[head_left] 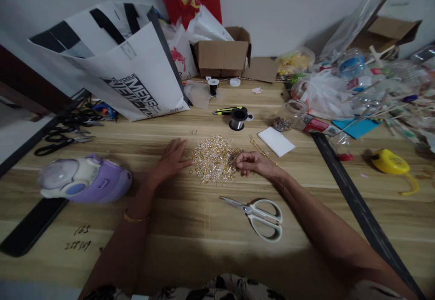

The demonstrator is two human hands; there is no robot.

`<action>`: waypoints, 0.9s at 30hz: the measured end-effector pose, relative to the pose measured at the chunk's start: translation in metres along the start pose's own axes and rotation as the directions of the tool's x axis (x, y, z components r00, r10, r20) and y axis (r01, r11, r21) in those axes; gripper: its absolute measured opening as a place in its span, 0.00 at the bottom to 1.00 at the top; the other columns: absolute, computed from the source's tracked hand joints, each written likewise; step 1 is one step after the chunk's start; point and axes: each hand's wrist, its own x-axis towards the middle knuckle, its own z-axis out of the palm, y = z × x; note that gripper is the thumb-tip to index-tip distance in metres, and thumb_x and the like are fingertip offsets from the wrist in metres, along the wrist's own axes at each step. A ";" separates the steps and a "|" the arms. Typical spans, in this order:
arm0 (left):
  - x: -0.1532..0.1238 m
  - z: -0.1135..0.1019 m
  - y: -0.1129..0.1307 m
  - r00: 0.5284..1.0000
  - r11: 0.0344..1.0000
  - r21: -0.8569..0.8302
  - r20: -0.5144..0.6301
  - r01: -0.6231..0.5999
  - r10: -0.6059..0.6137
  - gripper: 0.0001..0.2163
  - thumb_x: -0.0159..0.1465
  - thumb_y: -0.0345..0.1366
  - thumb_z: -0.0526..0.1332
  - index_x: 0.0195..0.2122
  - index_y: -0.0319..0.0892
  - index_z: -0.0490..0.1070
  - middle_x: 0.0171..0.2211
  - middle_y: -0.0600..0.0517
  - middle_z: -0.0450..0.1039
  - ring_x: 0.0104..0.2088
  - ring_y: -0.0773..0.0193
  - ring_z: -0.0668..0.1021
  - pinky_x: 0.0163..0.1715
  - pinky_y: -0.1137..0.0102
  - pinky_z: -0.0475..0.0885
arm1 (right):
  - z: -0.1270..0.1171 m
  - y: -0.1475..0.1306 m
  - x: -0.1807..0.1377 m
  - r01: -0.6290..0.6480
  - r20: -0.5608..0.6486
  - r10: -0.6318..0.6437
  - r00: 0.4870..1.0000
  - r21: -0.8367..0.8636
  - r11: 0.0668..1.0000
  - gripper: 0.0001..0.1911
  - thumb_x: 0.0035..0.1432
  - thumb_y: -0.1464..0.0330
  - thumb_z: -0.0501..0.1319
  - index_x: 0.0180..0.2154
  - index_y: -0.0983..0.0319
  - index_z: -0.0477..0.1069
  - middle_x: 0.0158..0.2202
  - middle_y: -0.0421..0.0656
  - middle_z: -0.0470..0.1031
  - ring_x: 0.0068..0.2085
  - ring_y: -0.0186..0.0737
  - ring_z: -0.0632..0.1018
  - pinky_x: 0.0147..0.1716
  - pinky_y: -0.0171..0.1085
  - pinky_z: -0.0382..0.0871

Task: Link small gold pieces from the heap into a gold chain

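A heap of small gold and clear beads (pixel 214 159) lies on the wooden table in front of me. My left hand (pixel 171 160) rests flat at the heap's left edge, fingers spread and holding nothing. At the right edge, my right hand (pixel 253 163) has its fingers curled and pinched together; whatever may be between the fingertips is too small to make out. Just beyond that hand lies a thin gold chain (pixel 260 148). White-handled scissors (pixel 256 216) lie below the heap, nearer to me.
Behind the heap are a wire spool (pixel 238 119), a utility knife (pixel 226 110) and a white pad (pixel 276 141). A purple bottle (pixel 98 180) and a large paper bag (pixel 136 73) occupy the left. Rightward are a yellow tape measure (pixel 390 162) and cluttered plastic bags (pixel 328 94).
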 end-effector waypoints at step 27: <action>0.000 -0.004 0.104 0.931 0.827 -0.432 -0.221 -0.360 0.290 0.06 0.60 0.33 0.57 0.28 0.41 0.71 0.29 0.51 0.75 0.34 0.63 0.75 0.38 0.68 0.68 | 0.045 -0.030 -0.008 0.252 -0.040 -0.349 0.936 -0.615 0.747 0.05 0.59 0.71 0.57 0.31 0.65 0.69 0.28 0.40 0.69 0.28 0.32 0.68 0.29 0.31 0.61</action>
